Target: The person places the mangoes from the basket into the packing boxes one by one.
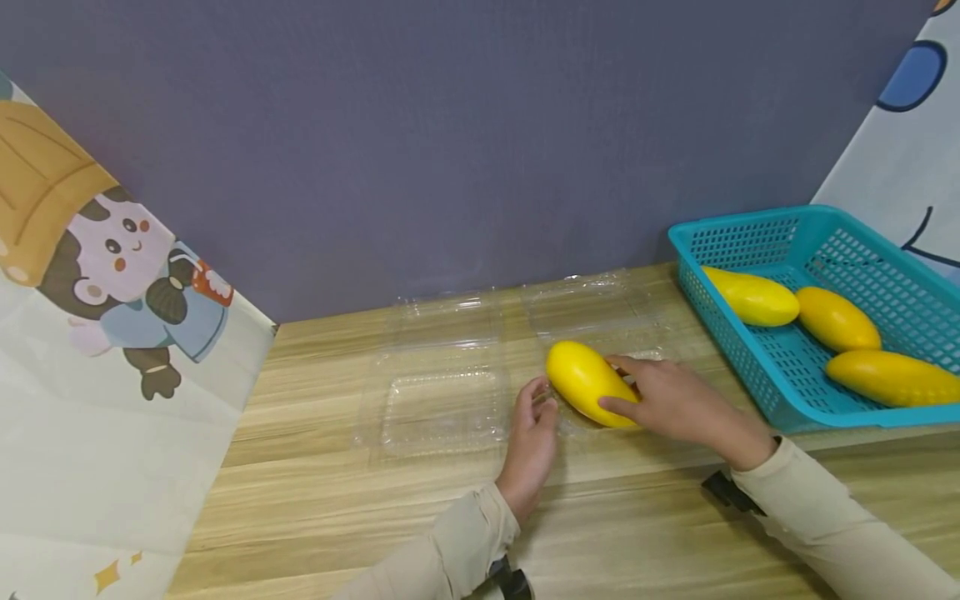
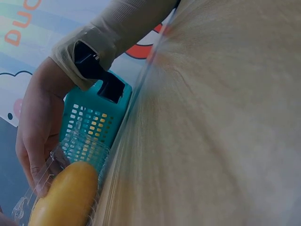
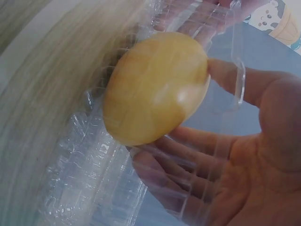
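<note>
A smooth yellow mango (image 1: 585,379) lies tilted in the near half of an unlidded clear plastic box (image 3: 94,169). My right hand (image 1: 678,404) grips its right end, thumb on the near side and fingers on the far side. In the right wrist view, the right thumb and fingertips touch the mango. My left hand (image 1: 532,442) is at the box's left edge, its fingers bent and thumb by the rim, seemingly holding that edge; the contact is partly hidden. Another opened clear plastic box (image 1: 442,408) lies to the left of the left hand.
A teal perforated basket (image 1: 720,333) stands at the right with more yellow fruit (image 1: 836,319) inside. A grey-purple partition (image 1: 480,150) rises behind the wooden table (image 1: 315,500). Cartoon-printed panels (image 1: 112,400) border the sides.
</note>
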Tool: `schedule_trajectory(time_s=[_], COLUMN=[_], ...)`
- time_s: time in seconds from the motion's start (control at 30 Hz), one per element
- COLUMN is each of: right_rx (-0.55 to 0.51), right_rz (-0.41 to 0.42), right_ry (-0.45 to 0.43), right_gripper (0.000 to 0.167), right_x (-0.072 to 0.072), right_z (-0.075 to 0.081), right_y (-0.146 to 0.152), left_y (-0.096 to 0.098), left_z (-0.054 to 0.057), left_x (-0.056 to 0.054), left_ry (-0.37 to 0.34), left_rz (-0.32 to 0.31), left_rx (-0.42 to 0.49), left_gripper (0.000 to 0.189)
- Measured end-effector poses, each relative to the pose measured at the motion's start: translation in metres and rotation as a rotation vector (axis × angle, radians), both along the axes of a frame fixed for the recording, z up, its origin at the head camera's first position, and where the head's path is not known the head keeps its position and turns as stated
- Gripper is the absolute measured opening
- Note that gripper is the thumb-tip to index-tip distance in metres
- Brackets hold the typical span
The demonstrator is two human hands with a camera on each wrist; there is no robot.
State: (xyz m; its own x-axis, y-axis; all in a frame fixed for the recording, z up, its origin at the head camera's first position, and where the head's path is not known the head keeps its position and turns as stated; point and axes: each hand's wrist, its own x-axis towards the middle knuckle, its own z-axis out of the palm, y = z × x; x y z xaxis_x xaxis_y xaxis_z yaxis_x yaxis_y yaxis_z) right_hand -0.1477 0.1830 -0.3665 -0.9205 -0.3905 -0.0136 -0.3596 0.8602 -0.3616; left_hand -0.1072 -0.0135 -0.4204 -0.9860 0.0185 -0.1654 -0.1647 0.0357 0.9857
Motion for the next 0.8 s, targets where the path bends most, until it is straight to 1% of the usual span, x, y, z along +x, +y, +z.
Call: schedule_trajectory(time_s=[0.13,0.27,0.4,0.8], right_rx=[0.001,0.013,0.003,-0.011], right_rz=[0.000,-0.018,-0.025,-0.016], right_ry=[0.020,0.036,0.034,0.035], right_gripper=[0.070,0.073,0.078,0.077], right_x=[0.0011,0.0030,0.0043,0.0052], right_z=[-0.0003,-0.0004,-0.0004,-0.0031], right_y=[-0.0001,-0.0012,-0.0033,-0.0065], left_y=[0.0000,-0.0001,-0.0002,0.0001], left_z=[0.0007,0.0002,0.0003,0.0009], left_x=[0.0001,0.0002,0.0002,-0.0007], left_ry=[0.002,0.004,0.008,-0.020], left_rz=[-0.003,-0.005,-0.006,0.005], left_rx=[0.005,0.003,-0.005,-0.001], left_gripper=[0.042,0.042,0.042,0.041])
